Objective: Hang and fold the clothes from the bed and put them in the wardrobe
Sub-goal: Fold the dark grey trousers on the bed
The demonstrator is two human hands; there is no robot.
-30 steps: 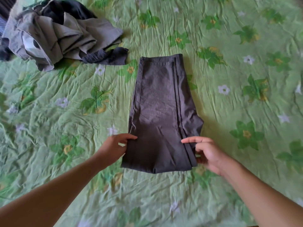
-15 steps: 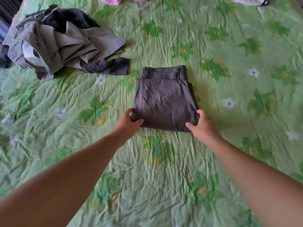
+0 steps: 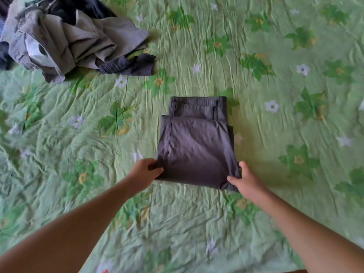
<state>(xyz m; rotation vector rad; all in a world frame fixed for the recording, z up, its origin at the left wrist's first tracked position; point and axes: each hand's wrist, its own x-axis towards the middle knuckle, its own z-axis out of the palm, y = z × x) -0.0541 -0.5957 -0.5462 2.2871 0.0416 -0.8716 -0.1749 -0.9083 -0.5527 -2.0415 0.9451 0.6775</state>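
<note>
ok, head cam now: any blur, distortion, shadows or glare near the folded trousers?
Head view: folded trousers fairly sharp, motion smear on the bedsheet at right and bottom; wide-angle stretch on the forearms near the corners; soft light, faint shadow right of the trousers, no glare.

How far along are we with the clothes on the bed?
Done: the trousers lie folded on the bed. In hand: the left hand and right hand grip their near corners. Left: the pile at the far left is unfolded; the trousers are not yet put away.
</note>
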